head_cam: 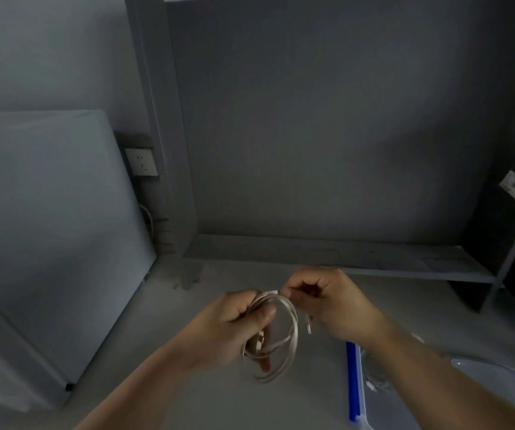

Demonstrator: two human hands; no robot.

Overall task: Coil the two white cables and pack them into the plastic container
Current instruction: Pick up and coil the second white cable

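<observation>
Across the dim grey table [188, 398] the light falls flat, and matte grey walls [327, 119] close the space behind it. At ten o'clock a large pale panel [48, 228] with rounded corners leans against the left wall, and just beside its upper edge sits a white wall socket [142, 162]. At one o'clock a low grey shelf [405, 262] runs along the back wall, with a small white tag [514, 184] on the dark side panel at three o'clock.

At five o'clock lies the plastic container [498, 392], clear and smooth with rounded corners and a bright blue strip [352, 380] along its left rim. Inside it a thin white cable [377, 380] shows faintly through the plastic, partly hidden by the right forearm.

Near the centre, above the table, both hands hold the other white cable [281, 336], wound into several round glossy loops. The left hand [234, 318] is curled closed around the left side of the coil, thumb pressed over the strands. The right hand [337, 305] pinches the cable at the top of the coil between thumb and fingertips, and a short end with a small plug hangs just below it.
</observation>
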